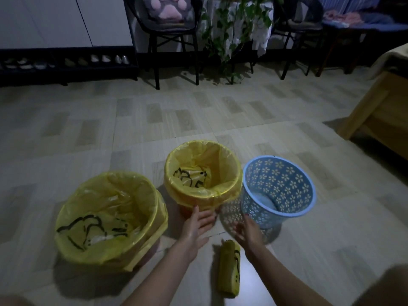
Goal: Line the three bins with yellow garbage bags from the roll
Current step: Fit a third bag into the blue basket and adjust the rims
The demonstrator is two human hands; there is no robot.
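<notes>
Three bins stand on the tiled floor. The left bin [110, 219] and the middle bin [202, 171] each wear a yellow garbage bag folded over the rim. The blue lattice bin [278, 186] on the right has no bag and leans slightly. The yellow roll [229, 268] of bags lies on the floor between my forearms. My left hand [196, 224] reaches with straight fingers to the near base of the middle bin. My right hand [248, 231] hovers with spread fingers beside the blue bin's near side, blurred, holding nothing.
A wooden bed frame [379, 115] juts in at the right. Black chairs [172, 40], a trailing plant [231, 36] and a low shoe rack [66, 62] line the far wall. Open floor lies beyond the bins.
</notes>
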